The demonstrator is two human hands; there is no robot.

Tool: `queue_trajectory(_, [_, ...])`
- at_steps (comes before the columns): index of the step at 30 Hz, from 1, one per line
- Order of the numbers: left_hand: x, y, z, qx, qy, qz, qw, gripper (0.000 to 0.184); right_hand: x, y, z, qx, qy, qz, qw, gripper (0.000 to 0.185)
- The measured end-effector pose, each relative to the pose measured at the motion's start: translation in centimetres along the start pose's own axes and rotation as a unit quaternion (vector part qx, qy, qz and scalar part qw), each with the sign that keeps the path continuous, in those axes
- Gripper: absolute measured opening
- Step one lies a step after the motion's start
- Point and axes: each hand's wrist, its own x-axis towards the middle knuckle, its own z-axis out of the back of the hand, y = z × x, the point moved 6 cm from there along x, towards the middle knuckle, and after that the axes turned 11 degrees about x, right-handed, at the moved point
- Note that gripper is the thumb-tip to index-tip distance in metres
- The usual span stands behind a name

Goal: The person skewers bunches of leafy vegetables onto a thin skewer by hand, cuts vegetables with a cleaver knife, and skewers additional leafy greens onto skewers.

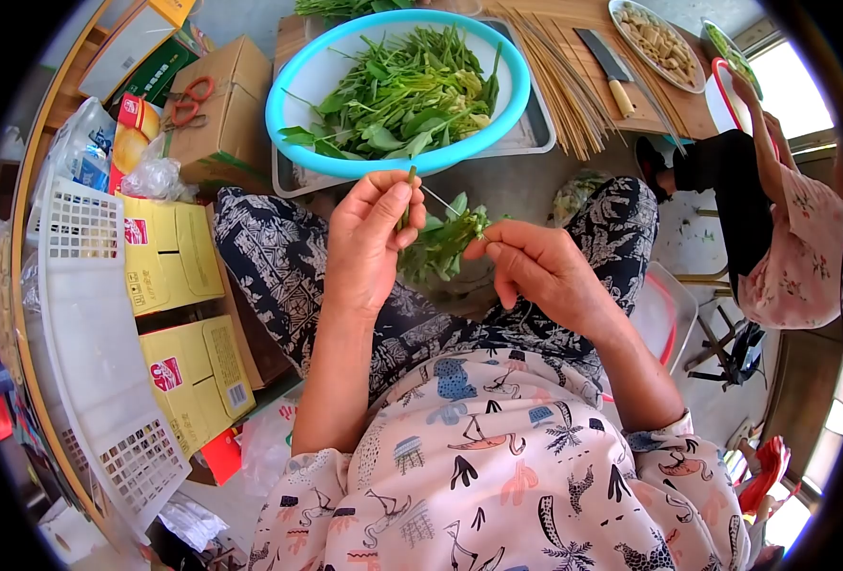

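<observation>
My left hand (376, 224) is closed on a green stem, pinched between thumb and forefinger, with the tip showing above the thumb. A thin pale strand runs from there toward a leafy green sprig (440, 246) hanging between my hands. At the sprig's right side my right hand (543, 269) is closed, its thumb and forefinger pinching the small leafy tip. Both hands are above my lap, just in front of a blue-rimmed basin (483, 141) that holds a heap of leafy greens (412, 95).
Behind the basin, a wooden table (574, 76) bears thin sticks, a knife (607, 71) and a plate of pale pieces (654, 40). Red scissors (191, 101) and a cardboard box (221, 124) are left. Another person (793, 228) sits at right.
</observation>
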Motion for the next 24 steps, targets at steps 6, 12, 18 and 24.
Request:
queue_trajectory(6, [-0.21, -0.46, -0.53, 0.02, -0.011, -0.006, 1.0, 0.013, 0.03, 0.11, -0.06, -0.004, -0.006, 0.001, 1.0, 0.02])
queue_trajectory(12, [-0.29, -0.51, -0.47, 0.032, -0.018, -0.018, 0.999, 0.012, 0.05, 0.2, -0.11, -0.016, -0.008, 0.007, 1.0, 0.02])
queue_trajectory(18, [-0.28, -0.49, -0.31, 0.036, -0.023, -0.025, 0.999, 0.013, -0.03, 0.2, -0.27, -0.022, -0.004, 0.01, 1.0, 0.02])
queue_trajectory(24, [-0.31, -0.31, -0.24, 0.036, -0.027, -0.02, 0.999, 0.013, 0.01, 0.09, -0.34, -0.022, -0.005, 0.011, 1.0, 0.02])
